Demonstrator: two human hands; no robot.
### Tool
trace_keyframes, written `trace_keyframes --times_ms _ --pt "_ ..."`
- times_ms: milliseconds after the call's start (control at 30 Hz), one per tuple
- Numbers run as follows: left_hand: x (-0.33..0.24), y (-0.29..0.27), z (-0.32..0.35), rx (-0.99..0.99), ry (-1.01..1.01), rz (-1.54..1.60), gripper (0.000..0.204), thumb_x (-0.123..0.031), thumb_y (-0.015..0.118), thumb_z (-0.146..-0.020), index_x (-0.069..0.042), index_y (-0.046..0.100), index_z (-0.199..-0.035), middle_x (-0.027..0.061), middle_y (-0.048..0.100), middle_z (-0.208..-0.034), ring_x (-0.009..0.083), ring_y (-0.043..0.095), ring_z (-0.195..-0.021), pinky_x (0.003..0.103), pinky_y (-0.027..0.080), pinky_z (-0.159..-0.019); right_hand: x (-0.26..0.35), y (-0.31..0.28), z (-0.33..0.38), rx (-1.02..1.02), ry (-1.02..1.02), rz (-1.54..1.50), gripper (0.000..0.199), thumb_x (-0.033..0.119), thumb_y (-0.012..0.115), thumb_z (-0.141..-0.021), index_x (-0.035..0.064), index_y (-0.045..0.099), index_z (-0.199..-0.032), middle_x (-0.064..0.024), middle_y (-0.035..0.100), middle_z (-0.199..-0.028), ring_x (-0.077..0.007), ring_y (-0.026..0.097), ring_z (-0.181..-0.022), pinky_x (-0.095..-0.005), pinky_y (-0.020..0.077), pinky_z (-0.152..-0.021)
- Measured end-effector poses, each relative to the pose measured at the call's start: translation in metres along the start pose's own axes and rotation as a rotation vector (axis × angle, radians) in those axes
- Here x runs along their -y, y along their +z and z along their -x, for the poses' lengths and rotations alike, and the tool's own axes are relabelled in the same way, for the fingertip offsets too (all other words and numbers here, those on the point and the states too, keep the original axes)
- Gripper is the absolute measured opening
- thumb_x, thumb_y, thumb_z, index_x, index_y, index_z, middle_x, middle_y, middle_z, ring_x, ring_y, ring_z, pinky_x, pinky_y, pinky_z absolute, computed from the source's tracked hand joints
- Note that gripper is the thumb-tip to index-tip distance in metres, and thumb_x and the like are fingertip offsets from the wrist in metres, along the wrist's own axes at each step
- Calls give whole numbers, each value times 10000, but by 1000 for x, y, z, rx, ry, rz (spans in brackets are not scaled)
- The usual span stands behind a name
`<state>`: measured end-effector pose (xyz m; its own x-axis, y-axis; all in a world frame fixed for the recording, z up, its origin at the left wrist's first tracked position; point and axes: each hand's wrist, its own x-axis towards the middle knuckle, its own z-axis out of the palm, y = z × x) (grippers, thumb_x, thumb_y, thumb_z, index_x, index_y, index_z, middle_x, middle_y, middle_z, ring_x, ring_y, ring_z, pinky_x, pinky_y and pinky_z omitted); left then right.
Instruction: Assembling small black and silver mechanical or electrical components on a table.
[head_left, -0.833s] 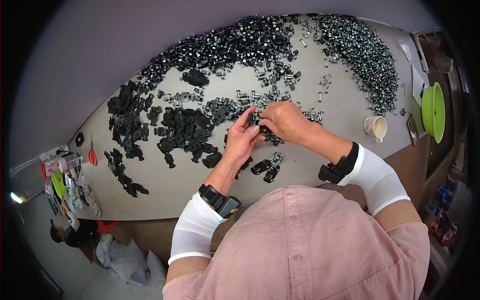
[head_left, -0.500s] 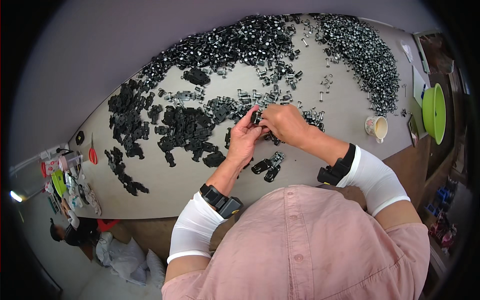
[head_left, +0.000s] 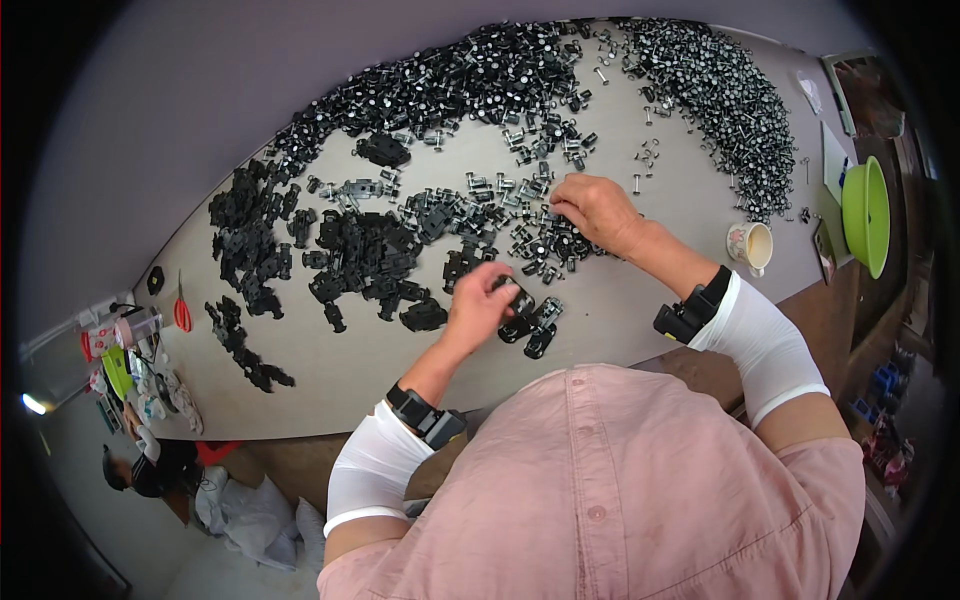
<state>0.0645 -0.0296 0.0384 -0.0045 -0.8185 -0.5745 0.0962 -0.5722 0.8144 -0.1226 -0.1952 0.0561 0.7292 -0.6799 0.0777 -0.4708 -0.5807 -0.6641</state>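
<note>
My left hand [head_left: 479, 308] is closed on a black toy car chassis [head_left: 514, 295], which juts out beyond the fingertips. Just below it on the table lie a few chassis [head_left: 545, 315] with wheels. My right hand [head_left: 597, 213] is over small black-and-silver wheel-and-axle pieces [head_left: 560, 242], thumb and fingers pinched together; what they hold, if anything, cannot be made out. To the left of my hands spreads a heap of black chassis [head_left: 365, 255], with loose wheel axles [head_left: 480, 200] beside its far side.
A long bank of black wheel pieces [head_left: 450, 80] lines the table's far edge. More silver axles [head_left: 715, 95] curve down the right, near a cup [head_left: 750, 245] and a green basin [head_left: 866, 215]. Red-handled scissors [head_left: 182, 314] lie left. Another person [head_left: 150, 468] is at lower left.
My hands have come apart. The left moved down toward the wheeled chassis with a chassis in its grip; the right shifted right and up, over the small wheel pieces.
</note>
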Motion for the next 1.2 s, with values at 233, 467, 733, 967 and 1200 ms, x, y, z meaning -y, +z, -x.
trace_keyframes --times_ms 233,467,733,967,1200 --pt "8 26 23 144 446 -618 289 -123 713 -754 -6 620 -1002 114 587 -876 282 593 -775 337 486 -682 11 16 7 190 -61 34 65 56 642 -759 61 649 -823 -106 573 -806 -333 596 -739 -417 482 -623" --pt "1 -6 18 -221 603 -669 187 -16 670 -733 3 648 -917 122 595 -780 267 596 -675 324 482 -604 25 33 -20 271 -90 291 105 134 635 -781 33 664 -780 -129 604 -825 -308 627 -770 -402 507 -625" --pt "-13 -55 3 -446 282 -967 208 -72 718 -709 7 646 -887 118 579 -846 301 583 -806 391 477 -696 28 47 -14 275 6 341 135 144 661 -768 11 665 -747 -150 612 -813 -323 637 -809 -417 520 -678" --pt "4 -56 -12 -467 345 -720 246 -79 724 -692 25 629 -894 146 610 -869 349 575 -844 385 478 -751 14 33 -7 149 342 -411 106 68 669 -770 -6 627 -833 -113 629 -801 -226 620 -644 -370 494 -584" --pt "-10 -50 -4 -297 112 91 309 -30 598 -859 71 532 -1143 73 611 -834 137 610 -668 243 497 -565 24 24 -13 362 721 -1124 126 64 585 -889 -34 556 -964 -93 635 -830 -119 633 -677 -205 498 -493"
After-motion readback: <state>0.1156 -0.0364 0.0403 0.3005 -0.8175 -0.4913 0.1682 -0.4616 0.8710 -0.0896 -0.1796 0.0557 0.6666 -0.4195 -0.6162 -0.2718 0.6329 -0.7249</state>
